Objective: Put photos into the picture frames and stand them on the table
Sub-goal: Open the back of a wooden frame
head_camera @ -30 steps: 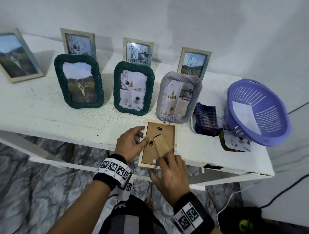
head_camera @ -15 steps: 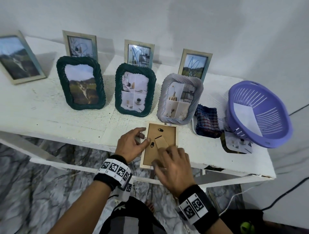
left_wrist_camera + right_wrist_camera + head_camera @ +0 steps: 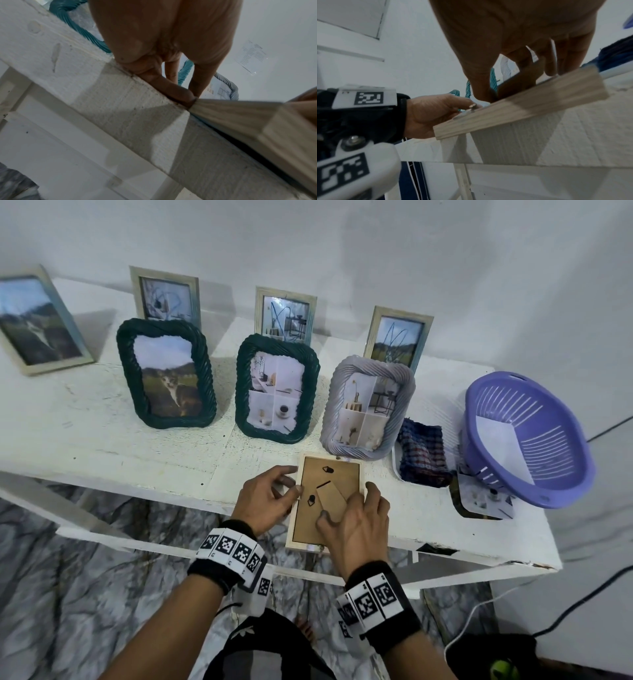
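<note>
I am steadying the frame (image 3: 327, 501), lying face down at the table's (image 3: 102, 440) near edge: left hand (image 3: 265, 501) pinching its left rim, right hand (image 3: 356, 520) apparently pinching the stand (image 3: 330, 498). Light, rigid; glass probably fragile, so I am holding by the rims.

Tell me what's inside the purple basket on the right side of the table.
Inside the purple basket lies a white sheet, probably paper or a photo's blank back. Its face is not shown, and the near wall hides the basket's lowest part.
</note>
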A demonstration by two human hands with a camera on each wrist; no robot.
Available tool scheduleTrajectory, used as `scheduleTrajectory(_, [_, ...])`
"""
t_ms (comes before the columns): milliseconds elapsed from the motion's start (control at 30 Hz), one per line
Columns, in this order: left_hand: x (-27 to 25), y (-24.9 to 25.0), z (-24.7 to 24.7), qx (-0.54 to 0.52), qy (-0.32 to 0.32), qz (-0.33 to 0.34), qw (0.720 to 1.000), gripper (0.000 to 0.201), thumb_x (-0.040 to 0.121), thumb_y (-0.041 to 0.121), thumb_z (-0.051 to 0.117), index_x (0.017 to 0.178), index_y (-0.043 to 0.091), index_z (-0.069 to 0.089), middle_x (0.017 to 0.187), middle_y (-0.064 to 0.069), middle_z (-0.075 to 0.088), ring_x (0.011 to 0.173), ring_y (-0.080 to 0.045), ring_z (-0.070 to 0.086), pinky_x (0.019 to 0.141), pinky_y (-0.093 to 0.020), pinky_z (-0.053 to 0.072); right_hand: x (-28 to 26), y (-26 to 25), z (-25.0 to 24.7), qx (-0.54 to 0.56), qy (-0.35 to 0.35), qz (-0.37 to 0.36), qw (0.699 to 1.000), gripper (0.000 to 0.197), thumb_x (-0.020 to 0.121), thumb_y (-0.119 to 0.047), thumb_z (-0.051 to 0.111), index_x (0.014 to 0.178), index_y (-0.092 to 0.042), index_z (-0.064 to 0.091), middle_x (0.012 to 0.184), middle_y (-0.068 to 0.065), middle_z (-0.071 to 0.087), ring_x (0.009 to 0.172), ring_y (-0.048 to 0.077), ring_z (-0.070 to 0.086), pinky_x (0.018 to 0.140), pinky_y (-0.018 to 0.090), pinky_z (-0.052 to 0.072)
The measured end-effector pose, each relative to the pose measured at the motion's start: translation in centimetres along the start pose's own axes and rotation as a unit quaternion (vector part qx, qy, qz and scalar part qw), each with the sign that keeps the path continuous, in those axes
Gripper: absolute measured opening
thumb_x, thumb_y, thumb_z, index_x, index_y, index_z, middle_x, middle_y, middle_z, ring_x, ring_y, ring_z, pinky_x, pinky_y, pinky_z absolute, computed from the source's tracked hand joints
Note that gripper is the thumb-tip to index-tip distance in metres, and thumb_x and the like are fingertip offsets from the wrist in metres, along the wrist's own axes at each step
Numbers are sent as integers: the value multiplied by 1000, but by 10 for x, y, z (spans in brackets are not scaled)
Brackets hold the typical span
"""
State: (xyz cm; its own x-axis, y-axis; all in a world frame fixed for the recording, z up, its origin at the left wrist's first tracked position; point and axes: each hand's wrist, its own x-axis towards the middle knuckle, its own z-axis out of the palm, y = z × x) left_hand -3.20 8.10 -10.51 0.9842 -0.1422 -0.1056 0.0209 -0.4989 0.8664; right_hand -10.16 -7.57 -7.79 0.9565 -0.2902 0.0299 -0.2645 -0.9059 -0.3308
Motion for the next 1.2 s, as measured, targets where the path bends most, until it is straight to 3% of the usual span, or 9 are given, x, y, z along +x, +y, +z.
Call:
scheduleTrajectory(133, [0, 0, 1, -15, 2, -3, 1000, 32, 87, 28, 70, 119, 28, 65, 90, 18, 67, 74, -11, 67, 77, -38, 59, -1, 2, -7, 53, 42, -10, 998, 38, 73, -29, 72, 92, 0, 55, 92, 14, 58, 82, 31, 57, 72, 35, 50])
scheduleTrajectory(233, [0, -3, 2, -13, 1, -3, 1000, 33, 87, 28, 70, 120, 27, 65, 91, 17, 67, 75, -10, 65, 77, -36, 59, -2, 16, -25, 88, 30, 25, 995, 37, 82, -32, 67, 100, -4, 52, 97, 9, 56, 88, 26, 55, 74, 29, 41])
scheduleTrajectory(400, [0, -5, 1, -19, 4, 2, 1000, 32, 88, 24, 70, 119, 25, 65, 91, 15, 67, 74, -10, 62, 66, -8, 46, -10, 62, -47, 84, -3, 97, 992, 46, 81, -42, 66, 110, -8, 56, 103, 8, 61, 98, 26, 54, 76, 33, 42])
scheduleTrajectory(533, [-1, -7, 3, -32, 12, 6, 999, 32, 87, 22, 70, 119, 24, 66, 90, 13, 67, 71, -12, 62, 74, -23, 55, -17, 88, -52, 81, -64, 103, 989, 46, 79, -44, 67, 112, -12, 59, 88, 2, 53, 95, 22, 51, 78, 32, 44])
scheduleTrajectory(700, [-4, -9, 5, -46, 48, 16, 998, 30, 87, 12, 69, 116, 19, 66, 90, 9, 65, 67, -8, 58, 76, -33, 57, -17, 108, -46, 75, -45, 73, 993, 41, 76, -34, 73, 105, -7, 62, 100, 8, 62, 93, 26, 54, 80, 36, 46])
scheduleTrajectory(833, [-4, -9, 5, -47, 47, 20, 998, 31, 87, 12, 69, 118, 17, 66, 91, 8, 65, 69, -10, 58, 76, -30, 55, -12, 119, -33, 4, -3, 69, 998, 40, 70, -26, 78, 95, 1, 63, 97, 17, 59, 88, 36, 52, 78, 43, 46])
scheduleTrajectory(967, [-4, -10, 4, -51, 36, 15, 998, 31, 88, 14, 69, 118, 19, 65, 93, 7, 66, 73, -15, 61, 78, -31, 56, -6, 117, -28, -30, 5, 51, 998, 41, 72, -30, 78, 94, 0, 63, 98, 18, 57, 88, 36, 50, 78, 46, 46])
scheduleTrajectory(1100, [-3, -10, 4, -51, 34, 14, 998, 30, 88, 16, 69, 118, 21, 65, 91, 8, 66, 70, -13, 61, 77, -36, 58, -3, 110, -30, -60, -9, 67, 996, 48, 78, -43, 70, 103, -3, 63, 105, 18, 59, 92, 37, 51, 76, 43, 45])
scheduleTrajectory(1200, [-3, -11, 4, -58, 35, 14, 998, 31, 88, 15, 69, 118, 21, 65, 90, 9, 65, 68, -14, 60, 77, -42, 58, 1, 95, -31, -98, -7, -42, 994, 44, 88, -45, 41, 99, -10, 65, 105, 12, 61, 94, 33, 52, 76, 39, 39])
